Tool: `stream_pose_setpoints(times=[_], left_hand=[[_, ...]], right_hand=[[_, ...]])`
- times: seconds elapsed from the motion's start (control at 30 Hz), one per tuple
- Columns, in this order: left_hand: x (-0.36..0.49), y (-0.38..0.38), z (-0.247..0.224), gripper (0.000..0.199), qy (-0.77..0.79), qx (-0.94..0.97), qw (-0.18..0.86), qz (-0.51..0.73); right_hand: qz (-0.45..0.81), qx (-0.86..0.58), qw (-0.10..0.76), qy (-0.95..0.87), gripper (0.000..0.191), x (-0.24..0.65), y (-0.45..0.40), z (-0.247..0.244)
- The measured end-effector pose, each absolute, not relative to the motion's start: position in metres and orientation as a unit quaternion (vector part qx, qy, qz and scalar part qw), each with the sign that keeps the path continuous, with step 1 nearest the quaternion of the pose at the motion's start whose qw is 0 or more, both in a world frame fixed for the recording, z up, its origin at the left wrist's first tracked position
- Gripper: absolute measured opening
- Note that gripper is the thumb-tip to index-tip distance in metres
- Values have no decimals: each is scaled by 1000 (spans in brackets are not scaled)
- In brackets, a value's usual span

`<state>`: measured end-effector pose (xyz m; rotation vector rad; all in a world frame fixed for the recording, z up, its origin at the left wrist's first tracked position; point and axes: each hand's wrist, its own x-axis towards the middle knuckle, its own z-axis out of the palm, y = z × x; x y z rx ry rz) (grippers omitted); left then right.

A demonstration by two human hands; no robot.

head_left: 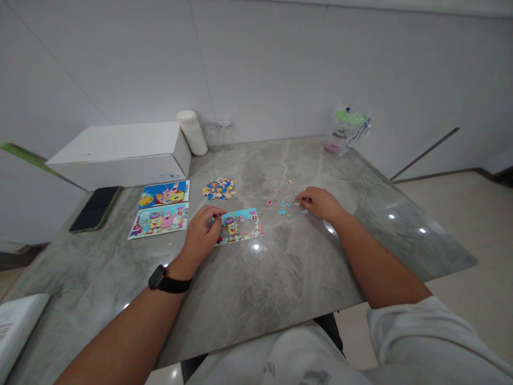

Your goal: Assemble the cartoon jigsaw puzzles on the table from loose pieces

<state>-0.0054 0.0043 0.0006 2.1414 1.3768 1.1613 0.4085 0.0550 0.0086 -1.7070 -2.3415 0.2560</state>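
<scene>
A partly filled jigsaw puzzle (232,226) with a cartoon picture lies flat on the table, a grey gap showing in its right half. My left hand (202,231), with a black watch on the wrist, is closed at the puzzle's left end and covers that part. Its thumb and index fingertips are close together at the top edge. To the right, my right hand (318,203) pinches a small puzzle piece (297,202) low over the tabletop. Several loose pieces (282,212) are scattered just left of those fingers. The right hand's other fingers are curled in.
A heap of mixed pieces (219,188) lies behind the puzzle. Two picture cards (159,220) and a phone (96,209) are at left. Along the wall stand a white box (120,155), a white bottle (193,133), glasses (225,135) and a bagged cup (343,132).
</scene>
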Motion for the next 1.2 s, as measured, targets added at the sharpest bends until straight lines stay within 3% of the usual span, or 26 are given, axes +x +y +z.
stream_pose_setpoints(times=[0.17,0.63,1.2], left_hand=[[-5,4,3,20,493,750,173,407],[-5,4,2,20,491,751,171,407],[-5,3,1,20,492,752,175,404]], right_hand=[[58,-620,147,-768,24,418,53,20],[158,-569,29,-806,18,423,42,23],[186,-557,29,-809,9,414,41,22]])
